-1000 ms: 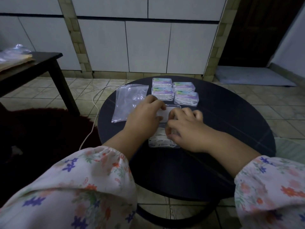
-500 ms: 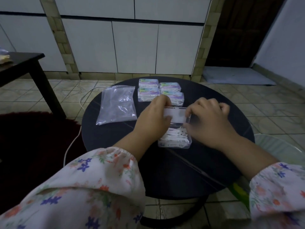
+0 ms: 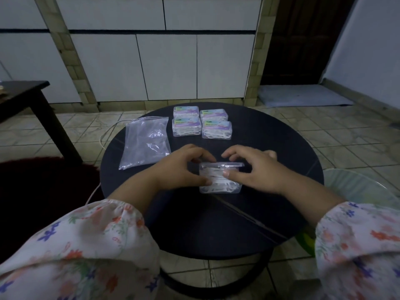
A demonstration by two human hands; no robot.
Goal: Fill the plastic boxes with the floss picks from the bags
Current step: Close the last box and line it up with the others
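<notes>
At the middle of the round dark bench, the clear plastic box full of white floss picks now has its hinged lid swung nearly down; half a second ago it stood up. Left hand and right hand both grip it, closing it. Four filled, labelled boxes and a crinkly, seemingly emptied bag lie beyond.

A single wide-angle view from a camera worn on a person's head looks forward and down onto a round dark table. The table sits close, filling the middle. Beyond the table, white cabinets and tiled floor appear farther away.
</notes>
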